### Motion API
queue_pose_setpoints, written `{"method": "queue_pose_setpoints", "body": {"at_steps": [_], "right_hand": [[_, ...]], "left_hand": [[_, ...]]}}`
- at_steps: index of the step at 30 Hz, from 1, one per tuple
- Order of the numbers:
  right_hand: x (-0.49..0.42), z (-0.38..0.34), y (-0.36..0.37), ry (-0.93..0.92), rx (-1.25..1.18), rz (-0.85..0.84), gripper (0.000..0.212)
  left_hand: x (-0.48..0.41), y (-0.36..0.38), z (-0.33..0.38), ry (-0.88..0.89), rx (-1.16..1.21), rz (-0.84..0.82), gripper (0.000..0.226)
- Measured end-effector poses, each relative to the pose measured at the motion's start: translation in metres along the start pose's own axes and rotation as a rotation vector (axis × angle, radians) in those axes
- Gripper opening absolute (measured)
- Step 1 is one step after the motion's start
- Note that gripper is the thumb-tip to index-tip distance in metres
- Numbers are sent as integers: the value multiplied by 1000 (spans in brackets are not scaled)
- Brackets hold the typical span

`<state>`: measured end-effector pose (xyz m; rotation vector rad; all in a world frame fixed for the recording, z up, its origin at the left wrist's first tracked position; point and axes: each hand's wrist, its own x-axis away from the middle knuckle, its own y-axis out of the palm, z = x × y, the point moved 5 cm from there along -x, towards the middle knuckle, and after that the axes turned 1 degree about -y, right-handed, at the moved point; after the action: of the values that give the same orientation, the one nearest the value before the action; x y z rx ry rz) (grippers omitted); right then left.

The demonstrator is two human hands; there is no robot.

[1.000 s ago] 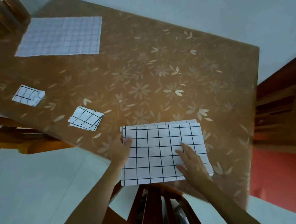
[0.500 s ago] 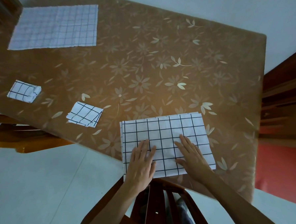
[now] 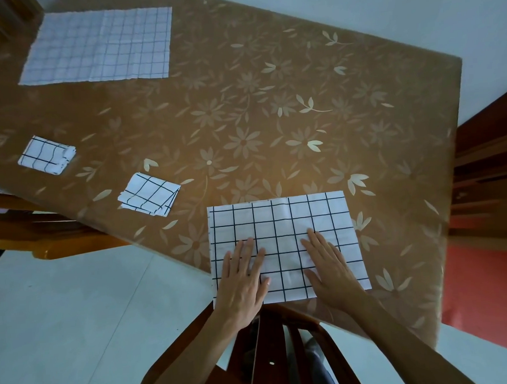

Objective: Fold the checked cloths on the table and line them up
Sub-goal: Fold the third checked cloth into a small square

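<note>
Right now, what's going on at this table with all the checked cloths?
A person is folding checked cloths. Both the left hand and the right hand lie flat on a half-folded cloth at the near edge of the flowered table, pressing it smooth. Two small folded cloths already sit to the left, and one unfolded cloth lies spread at the far corner.

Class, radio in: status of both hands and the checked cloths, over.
Left hand, right hand flat on half-folded cloth. Two folded cloths set left; one unfolded cloth waiting. Nothing obstructing.
</note>
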<state>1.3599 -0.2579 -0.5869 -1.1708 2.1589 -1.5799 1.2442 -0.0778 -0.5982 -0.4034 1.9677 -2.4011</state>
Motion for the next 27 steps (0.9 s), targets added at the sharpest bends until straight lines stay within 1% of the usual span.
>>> {"method": "queue_pose_setpoints", "body": {"at_steps": [3,6,10,14,17,20,23,27], "right_hand": [[-3,1,2,-6,17,-22,68],[-3,-1,2,-1,16,-18,69],[-8,-12,-3,-3,60,103,62],[-24,-30,12,-2,128,44,58],[-26,-31,22,34,161,36,63],[-22,-22,25,56,161,33,67],[-14,-5,20,84,188,58,67],[3,30,10,220,177,92,70]], "left_hand": [[-3,-3,6,12,-5,-9,63],[-8,-5,13,65,-23,-11,63],[-15,-1,17,112,-35,-22,65],[-21,1,8,101,-33,-48,66],[-21,2,-1,90,-49,-49,69],[-16,2,-25,2,-48,-24,76],[-11,1,-43,-12,-53,-23,76],[-13,-1,-44,-27,-47,-58,74]]}}
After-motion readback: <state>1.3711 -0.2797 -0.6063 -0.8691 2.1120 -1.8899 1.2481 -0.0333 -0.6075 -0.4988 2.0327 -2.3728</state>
